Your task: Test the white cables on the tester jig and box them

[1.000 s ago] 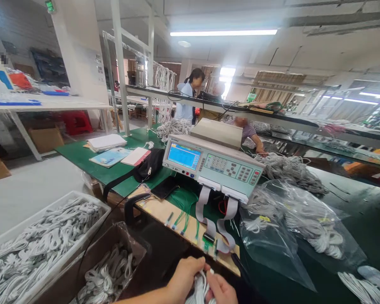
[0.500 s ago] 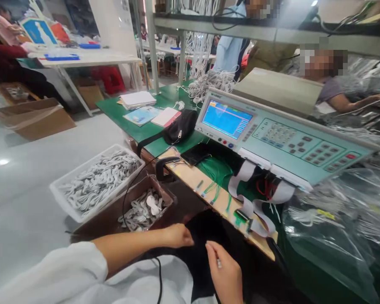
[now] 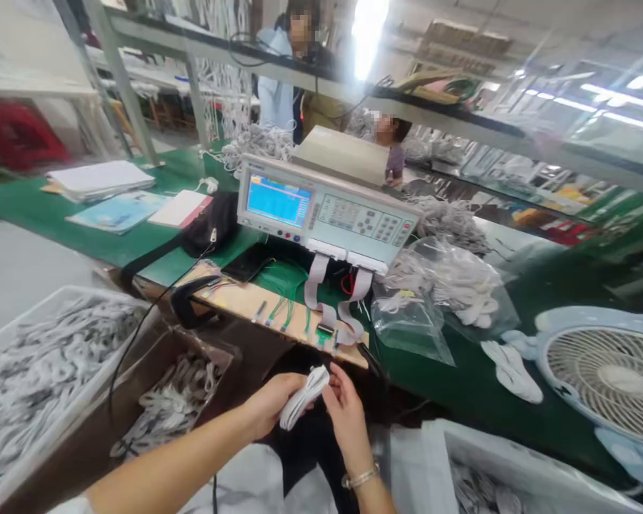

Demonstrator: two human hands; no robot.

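Note:
A coiled white cable bundle (image 3: 304,398) is held over the lap, below the front edge of the wooden board (image 3: 236,303). My left hand (image 3: 274,403) is closed round the bundle's left side. At its upper right end, my right hand (image 3: 347,403) pinches the bundle with thumb and fingers; a bracelet is on that wrist. Beyond the board stands a tester (image 3: 354,221) with a lit blue screen, and grey ribbon cables (image 3: 317,282) run from it down to a small green connector board (image 3: 323,334).
Boxes of coiled cables stand at the left, a white bin (image 3: 48,314) and a brown carton (image 3: 193,335). Another white bin (image 3: 461,435) is at the lower right. A fan (image 3: 616,378), bagged cables (image 3: 423,321) and booklets (image 3: 101,178) lie on or by the green table. Two people are behind.
The view has swung right, bringing the fan and right bin into sight. The hands have come together, and a white cable bundle now shows between them.

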